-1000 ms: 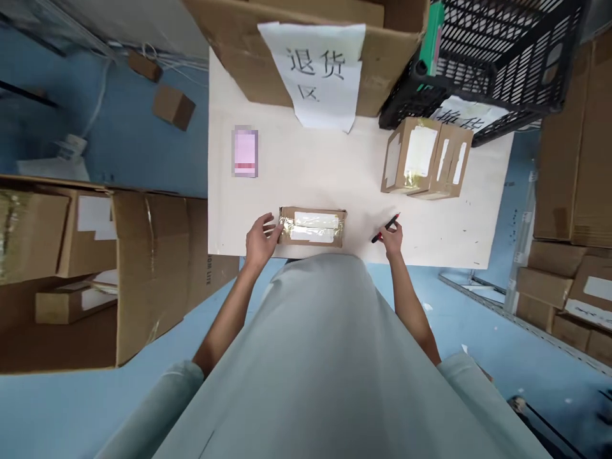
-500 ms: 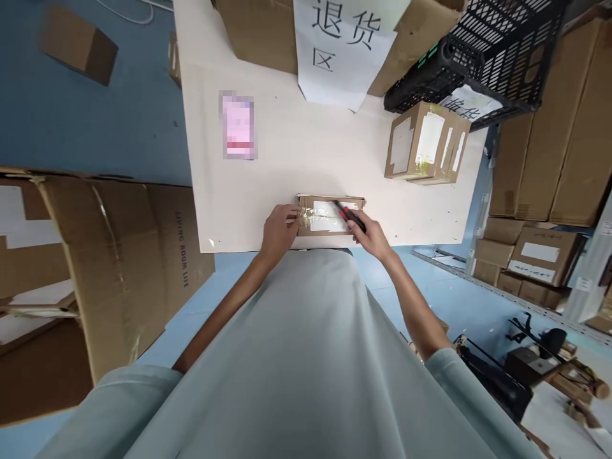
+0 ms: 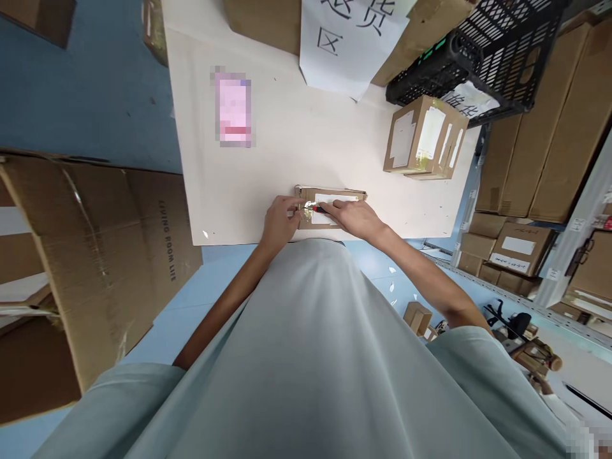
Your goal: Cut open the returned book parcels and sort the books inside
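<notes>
A small flat cardboard box [image 3: 306,224] with a white label and shiny clear tape lies at the table's near edge. My left hand [image 3: 281,220] is at the box's left end, its fingers curved around that end with the thumb apart from them. In my right hand [image 3: 356,217] is a red and black utility knife [image 3: 317,209], mostly covered by the fingers. The knife's front end points left over the taped part of the box, close to my left fingertips. Whether the blade is in the tape cannot be made out.
On the white table [image 3: 268,153] lie a blurred pink packet [image 3: 233,109] and, at the right, a taped carton [image 3: 425,137]. Behind stand a box with a paper sign [image 3: 351,48] and a black plastic crate [image 3: 507,51]. A big open carton [image 3: 138,255] stands left.
My right hand has turned and lowered the knife, which now lies flatter and points left toward my left hand. My left hand stays at the box's left end. The view has shifted slightly.
</notes>
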The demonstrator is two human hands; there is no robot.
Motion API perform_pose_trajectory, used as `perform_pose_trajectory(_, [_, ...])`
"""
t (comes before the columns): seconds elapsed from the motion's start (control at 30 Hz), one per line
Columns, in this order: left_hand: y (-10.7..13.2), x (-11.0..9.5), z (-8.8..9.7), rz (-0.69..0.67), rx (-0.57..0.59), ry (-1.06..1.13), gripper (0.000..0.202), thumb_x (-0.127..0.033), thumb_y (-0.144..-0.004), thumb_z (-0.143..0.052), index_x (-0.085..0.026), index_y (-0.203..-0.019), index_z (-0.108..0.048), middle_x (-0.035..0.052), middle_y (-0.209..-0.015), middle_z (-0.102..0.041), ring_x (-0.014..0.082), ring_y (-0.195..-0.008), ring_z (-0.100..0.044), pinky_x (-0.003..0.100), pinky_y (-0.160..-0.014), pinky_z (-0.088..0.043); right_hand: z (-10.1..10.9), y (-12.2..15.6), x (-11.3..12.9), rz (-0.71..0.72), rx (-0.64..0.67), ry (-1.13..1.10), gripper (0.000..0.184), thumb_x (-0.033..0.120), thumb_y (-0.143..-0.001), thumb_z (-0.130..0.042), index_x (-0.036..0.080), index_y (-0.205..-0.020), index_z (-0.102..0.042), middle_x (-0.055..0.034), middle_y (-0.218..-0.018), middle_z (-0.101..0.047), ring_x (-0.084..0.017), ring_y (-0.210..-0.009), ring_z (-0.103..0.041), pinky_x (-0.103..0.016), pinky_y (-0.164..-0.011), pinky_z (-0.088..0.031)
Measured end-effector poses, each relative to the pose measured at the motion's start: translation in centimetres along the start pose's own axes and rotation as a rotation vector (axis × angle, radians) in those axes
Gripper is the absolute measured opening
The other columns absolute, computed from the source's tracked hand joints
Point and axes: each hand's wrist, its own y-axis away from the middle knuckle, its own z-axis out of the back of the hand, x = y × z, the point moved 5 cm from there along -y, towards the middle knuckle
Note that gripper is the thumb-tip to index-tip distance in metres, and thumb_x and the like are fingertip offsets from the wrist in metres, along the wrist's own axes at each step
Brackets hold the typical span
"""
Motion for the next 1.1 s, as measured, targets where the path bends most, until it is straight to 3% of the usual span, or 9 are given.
perform_pose_trajectory(0.2, [0.1, -0.2, -0.3, 0.001, -0.011, -0.014, 0.036, -0.018, -0.098, -0.07, -0.023, -0.131, -0.083, 0.0101, -0.132, -0.072, 0.0254, -0.113, -0.08, 0.037, -0.091, -0.073, 0.3, -0.4, 0.9, 0.028, 0.022, 0.098, 0.06, 0.007, -0.116, -0.036, 0.021, -0.173, -0.044, -0.019, -0.139, -0.076, -0.031, -0.114, -0.079, -0.038, -0.08, -0.051])
perform_pose_trajectory(0.7, [0.5, -0.9, -0.7, -0.035, -0.078, -0.11, 0.034, -0.019, -0.101, -0.067, -0.025, -0.131, -0.082, 0.009, -0.133, -0.074, 0.0258, -0.111, -0.08, 0.041, -0.1, -0.069, -0.7, 2.2, -0.6, -0.116, 0.072, 0.074, 0.062, -0.001, -0.11, -0.032, 0.013, -0.166, -0.055, -0.0235, -0.136, -0.078, -0.035, -0.12, -0.08, -0.042, -0.087, -0.054])
perform_pose_trajectory(0.9, [0.5, -1.4, -0.8, 0.013, -0.112, -0.154, 0.033, -0.017, -0.101, -0.068, -0.023, -0.131, -0.081, 0.0102, -0.135, -0.074, 0.0259, -0.111, -0.08, 0.04, -0.097, -0.067, -2.5, 3.9, -4.8, -0.195, 0.053, 0.044, 0.054, 0.002, -0.111, -0.034, 0.01, -0.154, -0.067, -0.0274, -0.131, -0.081, -0.038, -0.119, -0.08, -0.044, -0.087, -0.05])
perform_pose_trajectory(1.1, [1.1, -2.0, -1.2, -0.001, -0.233, -0.226, 0.034, -0.019, -0.101, -0.064, -0.023, -0.13, -0.082, 0.0096, -0.135, -0.076, 0.025, -0.105, -0.08, 0.043, -0.11, -0.064, -5.4, 6.4, -9.5, -0.2, 0.03, 0.05, 0.048, 0.008, -0.113, -0.042, 0.018, -0.151, -0.069, -0.0215, -0.125, -0.081, -0.035, -0.113, -0.08, -0.041, -0.086, -0.047])
